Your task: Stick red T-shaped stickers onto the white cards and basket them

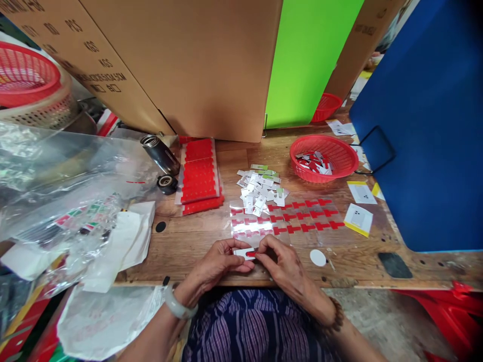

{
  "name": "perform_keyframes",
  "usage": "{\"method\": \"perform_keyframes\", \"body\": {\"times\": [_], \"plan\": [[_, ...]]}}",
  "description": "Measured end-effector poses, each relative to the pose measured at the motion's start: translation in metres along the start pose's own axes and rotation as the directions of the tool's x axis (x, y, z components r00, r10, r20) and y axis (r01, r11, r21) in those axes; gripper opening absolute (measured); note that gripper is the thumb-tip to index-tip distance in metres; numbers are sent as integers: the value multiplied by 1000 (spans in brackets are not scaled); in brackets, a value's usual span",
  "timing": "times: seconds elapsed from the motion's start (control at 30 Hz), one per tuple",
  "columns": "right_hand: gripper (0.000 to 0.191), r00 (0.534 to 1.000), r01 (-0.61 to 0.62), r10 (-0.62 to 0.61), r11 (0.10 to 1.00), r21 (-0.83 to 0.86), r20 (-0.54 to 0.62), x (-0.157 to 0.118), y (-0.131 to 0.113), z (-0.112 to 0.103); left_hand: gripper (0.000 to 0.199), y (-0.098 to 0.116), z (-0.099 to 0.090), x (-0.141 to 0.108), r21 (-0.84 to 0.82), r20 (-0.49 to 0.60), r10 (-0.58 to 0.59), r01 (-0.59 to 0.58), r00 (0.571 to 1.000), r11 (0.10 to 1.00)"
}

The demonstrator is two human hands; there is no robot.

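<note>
Close to the table's front edge, my left hand [223, 261] is closed on a small white card [240, 252], held between thumb and fingers. My right hand [282, 259] pinches a small red sticker [250, 254] that lies against the card's right end; whether it is stuck down I cannot tell. Just beyond both hands lies a clear sheet with rows of red T-shaped stickers [302, 227]. Behind that sheet is a loose pile of white cards [260, 188], a few with green parts. A red plastic basket [341, 168] at the right back contains red-and-white pieces.
Stacked red sticker sheets [199, 173] lie left of the pile, beside an uncapped dark flask [162, 156] and its cap [166, 184]. Clear plastic bags [75, 176] cover the left side. Cardboard [211, 65], a green panel [305, 60] and a blue panel [426, 141] stand around the table.
</note>
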State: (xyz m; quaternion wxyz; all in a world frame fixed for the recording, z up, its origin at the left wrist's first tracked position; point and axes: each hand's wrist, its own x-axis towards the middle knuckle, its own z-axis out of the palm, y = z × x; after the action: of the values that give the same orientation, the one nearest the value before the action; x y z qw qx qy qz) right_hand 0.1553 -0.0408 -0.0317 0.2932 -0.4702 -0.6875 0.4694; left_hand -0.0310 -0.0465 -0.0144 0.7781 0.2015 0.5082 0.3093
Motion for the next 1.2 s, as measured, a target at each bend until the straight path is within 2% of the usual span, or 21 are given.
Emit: {"method": "perform_keyframes", "body": {"times": [0.17, 0.7, 1.2], "plan": [[10, 1000, 4, -4, 1000, 5, -6, 1, -1, 0, 43, 0, 2, 2, 16, -26, -6, 7, 1000, 1000], [10, 999, -17, 18, 999, 33, -31, -1, 0, 1, 42, -3, 1, 6, 38, -9, -1, 2, 1000, 999], [9, 998, 4, -3, 1000, 21, -55, -2, 4, 3, 42, 0, 7, 5, 40, -18, 7, -6, 1000, 999]]}}
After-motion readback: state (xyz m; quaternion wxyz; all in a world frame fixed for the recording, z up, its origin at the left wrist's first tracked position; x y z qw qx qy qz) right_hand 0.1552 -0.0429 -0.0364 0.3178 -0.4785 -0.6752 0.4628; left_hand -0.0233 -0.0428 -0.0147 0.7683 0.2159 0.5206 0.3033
